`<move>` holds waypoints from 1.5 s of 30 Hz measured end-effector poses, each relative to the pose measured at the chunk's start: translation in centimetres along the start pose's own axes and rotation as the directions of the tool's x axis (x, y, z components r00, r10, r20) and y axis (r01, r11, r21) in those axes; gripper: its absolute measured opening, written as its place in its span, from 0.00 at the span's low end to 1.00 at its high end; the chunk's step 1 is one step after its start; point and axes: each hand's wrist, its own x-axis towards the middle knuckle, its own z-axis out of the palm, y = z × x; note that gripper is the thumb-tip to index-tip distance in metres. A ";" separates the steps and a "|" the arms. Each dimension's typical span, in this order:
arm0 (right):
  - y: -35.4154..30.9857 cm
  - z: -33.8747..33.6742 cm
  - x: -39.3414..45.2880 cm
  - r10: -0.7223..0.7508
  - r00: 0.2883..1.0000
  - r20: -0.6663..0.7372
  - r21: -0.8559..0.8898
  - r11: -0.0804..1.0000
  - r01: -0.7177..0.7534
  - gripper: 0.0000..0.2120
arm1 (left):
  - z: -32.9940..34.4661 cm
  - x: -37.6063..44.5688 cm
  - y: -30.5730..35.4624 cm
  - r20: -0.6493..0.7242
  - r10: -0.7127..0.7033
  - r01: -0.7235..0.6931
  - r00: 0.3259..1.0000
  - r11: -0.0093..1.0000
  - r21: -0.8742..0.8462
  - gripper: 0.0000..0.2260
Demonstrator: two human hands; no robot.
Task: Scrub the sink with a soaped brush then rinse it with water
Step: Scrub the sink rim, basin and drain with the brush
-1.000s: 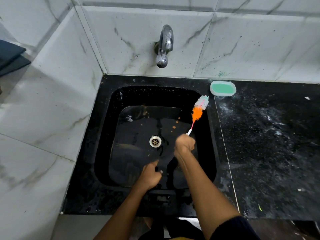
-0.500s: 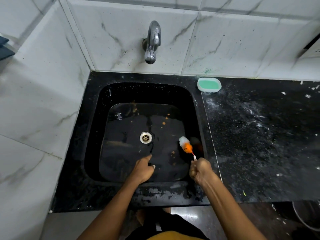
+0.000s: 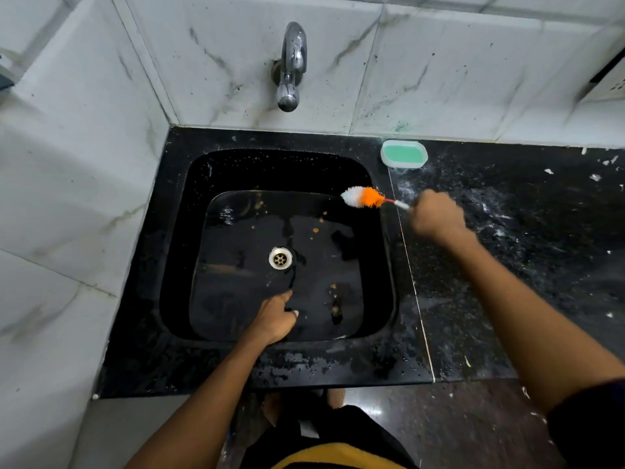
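Right hand (image 3: 438, 218), slightly blurred, fingers curled tight round the handle of the bottle brush (image 3: 368, 198); its orange-and-white bristle head points away from the knuckles, over the far right wall of the black sink (image 3: 176, 265). Beyond the knuckles, near the wall tiles, a soap dish (image 3: 404, 154) of green soap sits on the countertop (image 3: 524, 265). Left hand (image 3: 275, 318), loosely curled and holding nothing, rests over the basin's near floor; the drain (image 3: 280, 258) lies just beyond its fingertips, the tap (image 3: 291, 66) farther off on the wall.
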 end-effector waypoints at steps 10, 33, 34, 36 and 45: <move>-0.7 -6.4 5.3 -0.292 0.950 0.107 -0.602 0.742 0.295 0.14 | -0.3 -0.5 0.5 -0.078 -0.068 0.067 0.995 0.997 -0.025 0.29; 3.0 -4.0 8.1 -0.521 0.817 0.248 -0.697 0.490 0.524 0.10 | 1.3 -2.0 2.3 -0.205 -0.119 0.125 0.971 0.992 0.018 0.25; 3.1 -3.6 8.4 -0.526 0.817 0.236 -0.685 0.506 0.524 0.11 | 1.4 -2.0 2.3 -0.208 -0.124 0.131 0.970 0.991 0.020 0.25; 3.2 -2.9 8.7 -0.552 0.811 0.194 -0.658 0.540 0.525 0.14 | 1.4 -2.1 2.3 -0.209 -0.139 0.146 0.968 0.989 0.017 0.26; 3.1 -1.1 10.8 -0.568 0.813 0.130 -0.491 0.675 0.550 0.11 | 1.3 -2.4 2.5 -0.215 -0.169 0.179 0.962 0.983 0.028 0.29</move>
